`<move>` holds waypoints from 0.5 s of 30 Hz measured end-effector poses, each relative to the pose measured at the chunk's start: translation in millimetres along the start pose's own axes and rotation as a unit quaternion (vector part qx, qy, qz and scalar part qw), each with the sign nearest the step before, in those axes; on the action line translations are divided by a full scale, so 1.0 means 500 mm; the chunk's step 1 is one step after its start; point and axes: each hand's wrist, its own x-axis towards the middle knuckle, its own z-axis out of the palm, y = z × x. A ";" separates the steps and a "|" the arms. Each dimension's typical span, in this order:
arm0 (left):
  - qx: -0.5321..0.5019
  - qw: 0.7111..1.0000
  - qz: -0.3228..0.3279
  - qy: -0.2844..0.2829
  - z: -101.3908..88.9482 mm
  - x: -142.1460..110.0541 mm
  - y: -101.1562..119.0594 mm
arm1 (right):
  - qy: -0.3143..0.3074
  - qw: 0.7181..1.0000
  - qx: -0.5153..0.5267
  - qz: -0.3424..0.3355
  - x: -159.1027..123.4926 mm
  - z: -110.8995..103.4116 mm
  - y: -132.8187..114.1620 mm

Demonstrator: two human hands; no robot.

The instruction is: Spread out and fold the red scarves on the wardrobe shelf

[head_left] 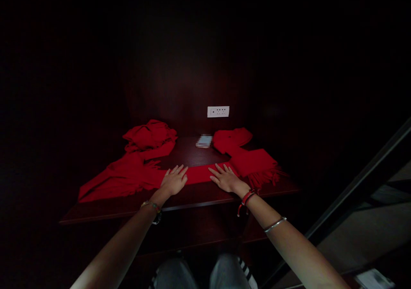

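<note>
A long red fringed scarf (198, 174) stretches across the dark wooden shelf in a flat band. My left hand (174, 180) lies on the band's left part, fingers spread and palm down. Toward its right part, my right hand (224, 178) rests flat with the fingers apart. Left of my left hand the red cloth spreads into loose folds (118, 177). Beyond my right hand is a folded red piece (255, 162) with fringe hanging at its front. Whether these pieces are one cloth with the band, I cannot tell.
A crumpled red cloth heap (150, 137) sits at the back left, another red bundle (233, 139) at the back right. Between them lies a small pale blurred item (204, 141). A white socket panel (218, 111) is on the back wall. The shelf's front edge (199, 204) runs below my hands.
</note>
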 end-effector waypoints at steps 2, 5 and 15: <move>0.002 1.000 -0.001 0.000 0.001 0.000 0.000 | 0.013 1.000 -0.002 0.012 0.011 0.000 0.006; 0.003 1.000 -0.003 -0.001 0.002 0.001 0.000 | 0.005 1.000 0.002 0.028 0.024 0.002 0.017; -0.001 1.000 -0.004 -0.003 0.003 0.001 -0.001 | -0.009 1.000 0.008 0.028 0.021 -0.003 0.022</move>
